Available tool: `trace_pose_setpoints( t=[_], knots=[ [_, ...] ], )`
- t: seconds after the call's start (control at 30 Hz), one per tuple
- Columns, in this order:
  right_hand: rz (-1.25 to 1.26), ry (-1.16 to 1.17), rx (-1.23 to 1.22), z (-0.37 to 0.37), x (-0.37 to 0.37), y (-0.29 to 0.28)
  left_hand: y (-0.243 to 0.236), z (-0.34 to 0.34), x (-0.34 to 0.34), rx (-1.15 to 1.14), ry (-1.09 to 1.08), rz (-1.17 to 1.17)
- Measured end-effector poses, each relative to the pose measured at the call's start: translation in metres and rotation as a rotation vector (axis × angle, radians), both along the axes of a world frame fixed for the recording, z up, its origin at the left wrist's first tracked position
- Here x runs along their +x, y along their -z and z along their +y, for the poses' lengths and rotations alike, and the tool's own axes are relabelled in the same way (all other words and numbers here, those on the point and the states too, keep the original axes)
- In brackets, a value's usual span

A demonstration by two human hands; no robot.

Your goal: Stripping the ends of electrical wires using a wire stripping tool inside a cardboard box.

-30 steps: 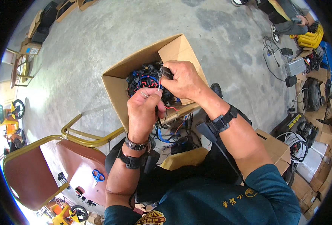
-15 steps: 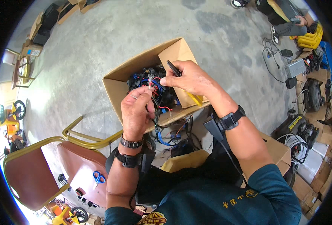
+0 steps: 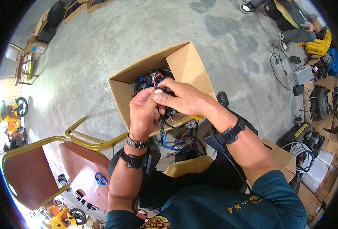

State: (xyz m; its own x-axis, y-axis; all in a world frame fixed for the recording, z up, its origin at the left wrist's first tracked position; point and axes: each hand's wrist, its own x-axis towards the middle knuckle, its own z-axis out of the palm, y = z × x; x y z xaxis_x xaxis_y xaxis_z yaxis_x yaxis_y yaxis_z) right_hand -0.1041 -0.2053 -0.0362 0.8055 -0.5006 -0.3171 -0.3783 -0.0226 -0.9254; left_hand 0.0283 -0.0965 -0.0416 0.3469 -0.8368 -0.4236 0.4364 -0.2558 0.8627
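A cardboard box (image 3: 188, 65) holds a tangle of black, blue and red wiring (image 3: 142, 82). My left hand (image 3: 144, 112) pinches a thin wire at the heap's near side, and cables hang below it over the box edge. My right hand (image 3: 184, 99) is closed right beside it, its thumb against the left fingertips. A tool with a yellow end (image 3: 197, 117) shows under my right palm; the rest of it is hidden. What exactly sits between the fingertips is hard to make out.
A chair (image 3: 31, 171) lies lower left, with blue scissors (image 3: 100, 179) on its pink part (image 3: 81, 160). A person's leg (image 3: 298, 35) is at upper right. Along the right lie cartons (image 3: 275, 152), cables, a grey metal case (image 3: 302, 75) and a tyre (image 3: 321, 103).
My right hand has moved down and left onto the left fingertips, turning so the black tool end is covered. My left hand stays pinched. The box appears slightly lower in view.
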Motion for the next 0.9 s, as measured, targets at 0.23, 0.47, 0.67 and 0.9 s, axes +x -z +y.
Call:
trace_pose_setpoints(
  t=[0.23,0.47,0.67,0.9],
  knots=[
    [-0.091,-0.069,0.072,0.002,-0.003,0.004,-0.008,-0.001,0.003,0.043,-0.122,-0.039],
    [0.034,-0.118,0.453,-0.006,-0.011,-0.004,-0.012,-0.001,0.012,0.002,-0.177,-0.017],
    [-0.279,-0.120,0.843,0.008,-0.013,0.002,-0.007,0.002,0.023,-0.096,-0.165,0.071],
    [-0.059,-0.020,0.571,0.002,-0.012,-0.011,-0.005,-0.002,0.023,-0.089,-0.148,0.048]
  ],
)
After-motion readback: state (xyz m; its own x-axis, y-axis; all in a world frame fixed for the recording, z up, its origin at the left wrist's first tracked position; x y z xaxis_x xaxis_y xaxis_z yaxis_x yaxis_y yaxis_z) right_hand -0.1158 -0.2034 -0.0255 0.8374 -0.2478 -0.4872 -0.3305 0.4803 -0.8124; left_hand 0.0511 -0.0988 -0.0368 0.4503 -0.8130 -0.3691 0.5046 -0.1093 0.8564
